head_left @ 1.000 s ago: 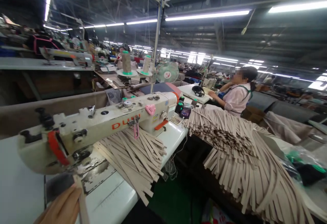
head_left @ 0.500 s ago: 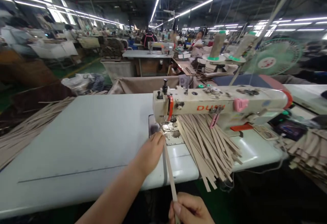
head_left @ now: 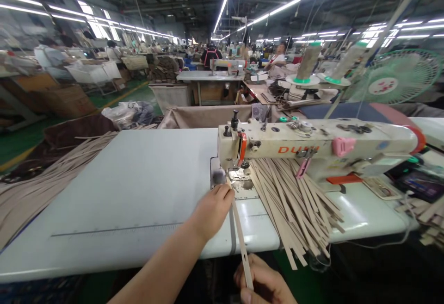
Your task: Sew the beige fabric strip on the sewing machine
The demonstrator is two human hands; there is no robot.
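Left hand (head_left: 215, 206) closes over 1 strip (head_left: 239, 230) at the machine (head_left: 322, 138); right hand (head_left: 265, 281) pinches the strip's lower part. Uneven pull could skew it.

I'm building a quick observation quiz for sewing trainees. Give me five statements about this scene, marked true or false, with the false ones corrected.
1. The left hand is nearer the needle end of the sewing machine than the right hand. True.
2. The right hand holds a pair of scissors. False: it holds a narrow beige strip.
3. A bundle of strips hangs over the front edge of the worktable. True.
4. The fan stands at the far left of the picture. False: it is at the right, behind the machine.
5. The machine's large lettering is blue. False: it is orange-red.
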